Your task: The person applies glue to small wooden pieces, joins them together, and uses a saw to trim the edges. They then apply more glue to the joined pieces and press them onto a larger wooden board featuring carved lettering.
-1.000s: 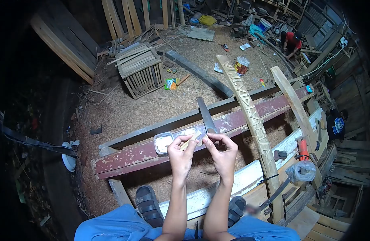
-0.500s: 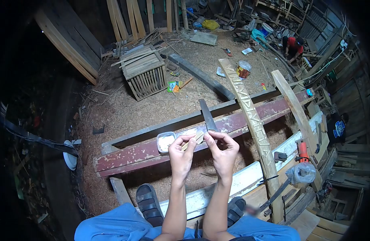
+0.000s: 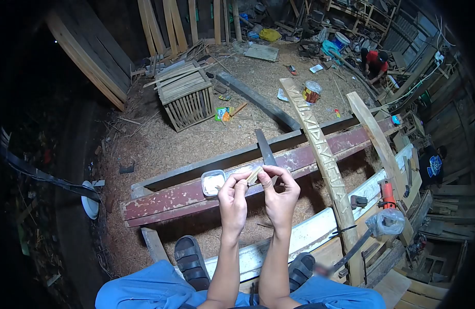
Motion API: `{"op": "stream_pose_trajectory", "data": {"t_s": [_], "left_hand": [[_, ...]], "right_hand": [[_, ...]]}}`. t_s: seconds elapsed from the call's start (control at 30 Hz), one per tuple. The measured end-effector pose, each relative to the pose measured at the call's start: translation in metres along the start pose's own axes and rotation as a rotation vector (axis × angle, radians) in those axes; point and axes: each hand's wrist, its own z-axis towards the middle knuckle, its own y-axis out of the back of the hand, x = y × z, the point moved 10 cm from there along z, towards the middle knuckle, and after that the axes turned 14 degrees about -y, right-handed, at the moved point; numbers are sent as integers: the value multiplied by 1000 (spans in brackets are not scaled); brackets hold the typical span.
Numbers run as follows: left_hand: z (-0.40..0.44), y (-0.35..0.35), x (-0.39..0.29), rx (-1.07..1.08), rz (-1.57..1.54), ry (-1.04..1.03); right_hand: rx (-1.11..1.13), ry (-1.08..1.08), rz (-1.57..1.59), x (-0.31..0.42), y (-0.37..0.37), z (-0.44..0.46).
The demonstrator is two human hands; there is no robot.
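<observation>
A small light-coloured strip of wood [image 3: 254,175] is pinched between the fingertips of both hands. My left hand [image 3: 233,203] closes on its lower left end, and my right hand [image 3: 279,198] grips the upper right end. Just left of my left hand, a square plastic tub [image 3: 213,182] with white contents sits on the maroon painted beam [image 3: 165,202]. Behind my right hand, a saw with a dark blade [image 3: 265,148] lies across that beam; its handle end is hidden.
To the right, a long board with carved-looking raised pieces [image 3: 322,147] crosses the beams. A red power tool [image 3: 387,194] and a plastic bag [image 3: 387,222] lie beyond it. A slatted wooden crate [image 3: 187,98] stands on the shavings-covered floor. Another person [image 3: 375,63] crouches far right.
My right hand has shifted slightly left, closer to my left hand. The wood strip has turned a little and now points more steeply upward to the right.
</observation>
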Motion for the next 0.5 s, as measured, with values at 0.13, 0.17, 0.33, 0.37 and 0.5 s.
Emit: {"op": "stream_pose_trajectory", "data": {"t_s": [0.13,0.17,0.33,0.37,0.5], "left_hand": [[1,-3,-11,-8,26,-74],[2,-5,-15,-7,39,-117],[0,-7,-15,-63,21,-152],[0,-6,-15,-78,10,-155],[0,-6,-18,-80,26,-157]], "right_hand": [[-25,54,-38,7,-2,-3],[-25,52,-39,6,-4,-4],[-80,89,6,7,-4,-6],[-80,89,7,7,-4,-7],[-47,72,9,4,-8,-6]]}}
